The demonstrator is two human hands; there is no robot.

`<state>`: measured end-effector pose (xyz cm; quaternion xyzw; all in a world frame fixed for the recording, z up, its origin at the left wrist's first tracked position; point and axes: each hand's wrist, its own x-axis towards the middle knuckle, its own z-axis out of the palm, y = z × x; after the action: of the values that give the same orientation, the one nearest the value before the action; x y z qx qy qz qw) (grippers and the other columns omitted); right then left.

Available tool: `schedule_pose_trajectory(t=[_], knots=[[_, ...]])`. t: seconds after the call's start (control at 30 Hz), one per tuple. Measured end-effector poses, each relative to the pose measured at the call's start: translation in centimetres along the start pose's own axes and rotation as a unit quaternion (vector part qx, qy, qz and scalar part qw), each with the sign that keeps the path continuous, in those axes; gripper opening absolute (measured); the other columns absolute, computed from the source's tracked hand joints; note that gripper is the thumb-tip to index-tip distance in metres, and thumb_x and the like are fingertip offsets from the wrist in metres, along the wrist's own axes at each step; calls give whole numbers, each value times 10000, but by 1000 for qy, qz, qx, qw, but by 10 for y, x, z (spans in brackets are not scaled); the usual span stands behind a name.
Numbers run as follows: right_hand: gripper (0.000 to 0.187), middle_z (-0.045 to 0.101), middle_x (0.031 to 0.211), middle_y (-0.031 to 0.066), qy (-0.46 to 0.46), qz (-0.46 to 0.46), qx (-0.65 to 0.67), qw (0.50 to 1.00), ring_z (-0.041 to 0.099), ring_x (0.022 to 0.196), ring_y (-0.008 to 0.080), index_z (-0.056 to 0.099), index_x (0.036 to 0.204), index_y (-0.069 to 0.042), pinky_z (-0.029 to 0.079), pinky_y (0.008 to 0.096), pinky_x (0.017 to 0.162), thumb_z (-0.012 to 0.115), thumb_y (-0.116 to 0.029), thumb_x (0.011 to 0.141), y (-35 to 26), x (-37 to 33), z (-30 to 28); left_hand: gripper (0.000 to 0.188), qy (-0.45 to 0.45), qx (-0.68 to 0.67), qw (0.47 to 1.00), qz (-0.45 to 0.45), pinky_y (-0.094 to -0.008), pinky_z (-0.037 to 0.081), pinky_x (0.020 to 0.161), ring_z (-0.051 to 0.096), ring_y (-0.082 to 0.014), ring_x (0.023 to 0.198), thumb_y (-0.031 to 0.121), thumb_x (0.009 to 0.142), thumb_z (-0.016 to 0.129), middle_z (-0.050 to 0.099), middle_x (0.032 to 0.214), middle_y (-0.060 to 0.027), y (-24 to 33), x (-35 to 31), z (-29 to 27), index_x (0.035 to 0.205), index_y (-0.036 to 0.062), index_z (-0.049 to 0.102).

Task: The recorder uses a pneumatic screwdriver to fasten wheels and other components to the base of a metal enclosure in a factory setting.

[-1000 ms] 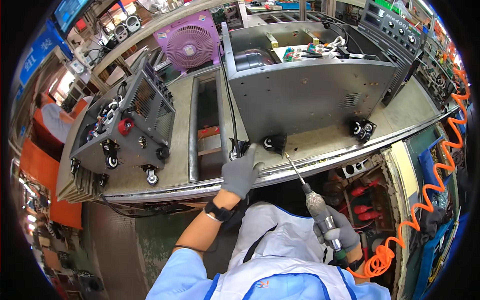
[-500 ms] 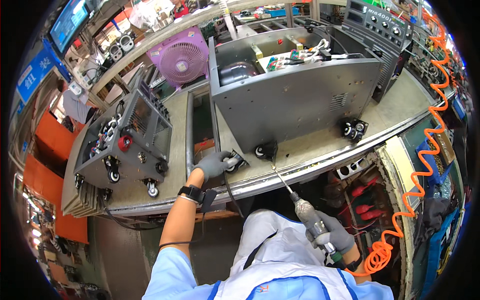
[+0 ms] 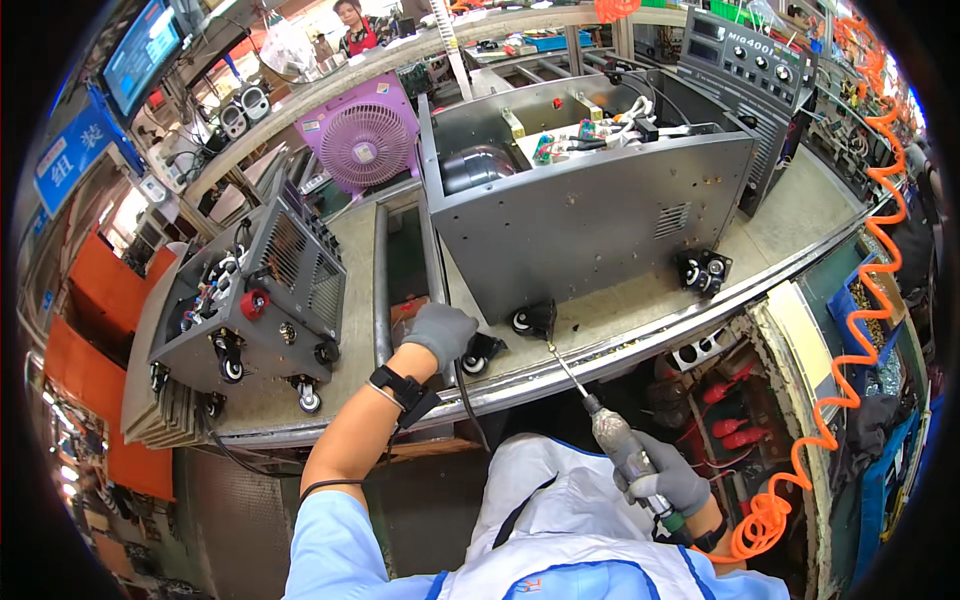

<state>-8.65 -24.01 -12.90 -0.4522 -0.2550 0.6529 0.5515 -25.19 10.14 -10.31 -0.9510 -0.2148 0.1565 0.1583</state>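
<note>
My right hand (image 3: 670, 475), in a grey glove, is wrapped round a pneumatic screwdriver (image 3: 622, 448). Its long bit slants up and left, ending beside a black swivel caster (image 3: 535, 320) at the lower left corner of a large grey metal case (image 3: 590, 225). My left hand (image 3: 441, 332), also gloved, is curled closed over the bench edge; its fingertips are hidden. Just right of it lies a loose black caster (image 3: 484, 353), and I cannot tell whether they touch. More casters (image 3: 704, 270) sit in a cluster near the case's right end.
A smaller grey case (image 3: 260, 310) with casters on its side stands at left on stacked boards. Behind are a purple fan (image 3: 362, 140) and a panel with knobs (image 3: 750, 60). An orange coiled hose (image 3: 830, 400) hangs at right. A person (image 3: 355, 30) is at the back.
My left hand has moved left and curled closed; the caster it was touching now lies to its right, turned. The screwdriver stays almost in place.
</note>
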Motion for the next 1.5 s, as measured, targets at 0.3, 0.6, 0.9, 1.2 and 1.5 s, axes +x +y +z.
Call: schedule_pose_trajectory(t=[0.3,0.6,0.9,1.2,1.5], knots=[[828,549,880,65,3,-98,-141,985,528,754,114,332,1288,23,446,244,658,709,-121,565,-28,12,7,212,229,-486,839,-89,-269,479,657,612,-179,667,64,740,584,653,798,-96,-6,-29,-1,940,25,643],[875,522,1103,132,-18,-133,-229,964,499,999,182,313,1308,25,386,300,884,727,-213,575,-68,34,28,180,320,-547,770,-76,-218,454,574,554,-72,630,47,774,520,609,697,-26,-29,-29,-51,899,-31,623],[813,545,979,81,22,-166,-299,940,509,892,168,374,1275,2,397,291,821,694,-179,549,-91,40,42,158,357,-421,832,-53,-241,459,555,570,-93,576,47,769,539,602,646,-62,-31,-29,-66,893,6,626],[680,522,775,51,64,-162,-174,969,523,621,120,438,1185,6,449,253,552,662,-154,563,-87,63,58,147,418,-343,837,-84,-294,441,532,573,-209,550,137,770,587,584,629,-128,-18,-21,-103,851,21,624],[641,522,893,49,63,-141,-167,974,507,786,113,457,1176,17,442,250,696,669,-143,592,-94,55,61,312,464,-236,826,-214,-346,444,518,585,-264,568,215,729,654,589,645,-90,-17,-13,-106,1012,103,585]])
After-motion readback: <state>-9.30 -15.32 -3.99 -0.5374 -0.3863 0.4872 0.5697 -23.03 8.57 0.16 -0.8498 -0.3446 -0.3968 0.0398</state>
